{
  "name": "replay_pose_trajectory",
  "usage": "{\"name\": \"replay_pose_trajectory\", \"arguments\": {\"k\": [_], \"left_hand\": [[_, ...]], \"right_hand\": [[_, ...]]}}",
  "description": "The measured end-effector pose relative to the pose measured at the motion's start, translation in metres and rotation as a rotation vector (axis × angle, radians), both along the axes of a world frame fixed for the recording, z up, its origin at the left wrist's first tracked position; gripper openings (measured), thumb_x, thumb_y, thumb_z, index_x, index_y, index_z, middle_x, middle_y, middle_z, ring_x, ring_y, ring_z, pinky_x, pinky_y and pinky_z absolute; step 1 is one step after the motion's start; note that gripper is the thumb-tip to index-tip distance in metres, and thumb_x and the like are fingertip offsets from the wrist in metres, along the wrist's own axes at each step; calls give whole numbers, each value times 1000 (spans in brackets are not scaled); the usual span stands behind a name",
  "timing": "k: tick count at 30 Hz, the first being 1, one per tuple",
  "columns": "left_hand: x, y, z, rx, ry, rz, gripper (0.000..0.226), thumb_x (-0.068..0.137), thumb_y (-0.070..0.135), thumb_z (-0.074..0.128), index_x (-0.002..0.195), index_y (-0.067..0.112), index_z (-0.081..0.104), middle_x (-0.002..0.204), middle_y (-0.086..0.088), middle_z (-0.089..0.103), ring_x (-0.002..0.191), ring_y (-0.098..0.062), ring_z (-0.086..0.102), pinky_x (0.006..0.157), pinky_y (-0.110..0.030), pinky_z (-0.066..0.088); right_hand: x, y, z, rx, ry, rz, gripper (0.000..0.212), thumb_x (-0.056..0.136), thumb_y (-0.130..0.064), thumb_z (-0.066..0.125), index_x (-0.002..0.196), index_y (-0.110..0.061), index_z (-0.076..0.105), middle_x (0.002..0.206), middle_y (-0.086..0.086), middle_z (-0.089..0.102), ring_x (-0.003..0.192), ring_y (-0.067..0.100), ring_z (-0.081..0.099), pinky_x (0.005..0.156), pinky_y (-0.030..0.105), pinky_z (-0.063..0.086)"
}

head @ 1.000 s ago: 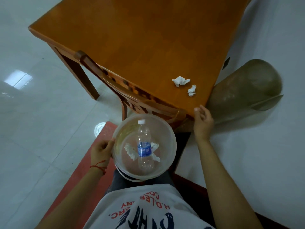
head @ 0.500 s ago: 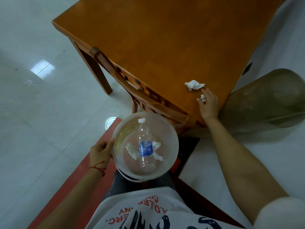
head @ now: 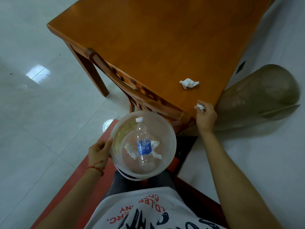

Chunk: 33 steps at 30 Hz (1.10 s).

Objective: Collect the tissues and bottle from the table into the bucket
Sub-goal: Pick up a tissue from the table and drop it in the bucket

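Observation:
My left hand (head: 99,150) grips the rim of a clear plastic bucket (head: 170,138) held in front of me. Inside it lies a clear bottle (head: 144,146) with a blue label and white cap, on top of crumpled white tissues (head: 131,149). My right hand (head: 205,114) is at the near corner of the wooden table (head: 156,38), fingers pinched on a small crumpled tissue (head: 200,106). A second, larger crumpled tissue (head: 189,83) rests on the tabletop a little beyond that hand.
A wooden chair (head: 118,76) is tucked under the table's near edge, just beyond the bucket. A large brownish bin (head: 257,96) lies on its side on the floor right of the table. A red mat (head: 82,187) is under me.
My right hand reached from the table edge onto the small tissue, closed on it and has drawn back to the corner with it. The bucket stays in my left hand.

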State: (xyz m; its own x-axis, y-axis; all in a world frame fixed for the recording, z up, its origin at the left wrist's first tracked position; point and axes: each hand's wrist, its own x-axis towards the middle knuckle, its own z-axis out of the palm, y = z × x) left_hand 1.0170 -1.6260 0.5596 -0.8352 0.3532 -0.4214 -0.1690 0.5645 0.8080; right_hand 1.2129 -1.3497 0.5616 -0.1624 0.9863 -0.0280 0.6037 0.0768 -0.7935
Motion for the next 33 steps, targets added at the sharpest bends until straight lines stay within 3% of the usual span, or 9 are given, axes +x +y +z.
{"name": "replay_pose_trajectory", "arguments": {"k": [5,9,12,18,20,23,27,33], "left_hand": [[1,-1,-1,-1,-6,-53,23,86,19,57,68,6,64,60,-7,59,55,-24,54,70,-41,52],[3,-1,0,5,-13,-81,24,86,18,57,64,10,63,57,-7,58,52,-23,52,69,-37,50],[5,-1,0,7,-24,-104,26,86,18,57,61,16,61,58,-6,58,52,-22,52,68,-34,50],[9,0,3,12,-14,-151,31,87,19,55,56,20,58,58,-6,57,52,-22,53,62,-26,48],[9,0,3,10,-11,-156,31,87,19,55,56,21,57,58,-5,57,52,-21,53,61,-26,48],[9,-1,4,11,-16,-146,30,87,19,55,57,22,57,58,-5,57,53,-21,53,60,-25,48],[8,-2,5,19,-7,-128,31,87,18,54,57,22,57,58,-5,57,52,-21,52,60,-23,46],[5,-3,2,18,-22,-78,29,87,19,55,58,16,59,58,-8,57,53,-23,53,61,-25,46]], "right_hand": [[12,-52,20,-17,125,-124,26,85,-11,60,111,-8,62,118,9,59,100,9,50,86,27,47],[25,-95,29,-15,187,-137,23,84,-10,61,107,-11,63,108,5,61,89,0,56,76,6,46],[30,-124,37,7,225,-118,24,82,-7,63,105,-12,63,103,2,62,90,-3,56,76,2,44],[17,-167,40,-103,228,115,33,80,-7,67,109,-19,61,107,-7,60,97,-16,53,81,6,47],[12,-169,37,-209,196,203,44,78,-12,69,120,-20,56,115,-14,53,100,-22,47,83,-1,41],[10,-168,36,-163,112,260,56,75,-19,72,127,-20,50,121,-16,45,110,-9,43,82,-5,34],[18,-151,35,-11,181,73,48,78,-21,70,121,-23,52,124,-6,53,113,7,50,86,1,40],[17,-84,30,-52,309,-267,50,85,-38,59,130,-19,45,132,6,53,117,18,52,99,40,47]]}}
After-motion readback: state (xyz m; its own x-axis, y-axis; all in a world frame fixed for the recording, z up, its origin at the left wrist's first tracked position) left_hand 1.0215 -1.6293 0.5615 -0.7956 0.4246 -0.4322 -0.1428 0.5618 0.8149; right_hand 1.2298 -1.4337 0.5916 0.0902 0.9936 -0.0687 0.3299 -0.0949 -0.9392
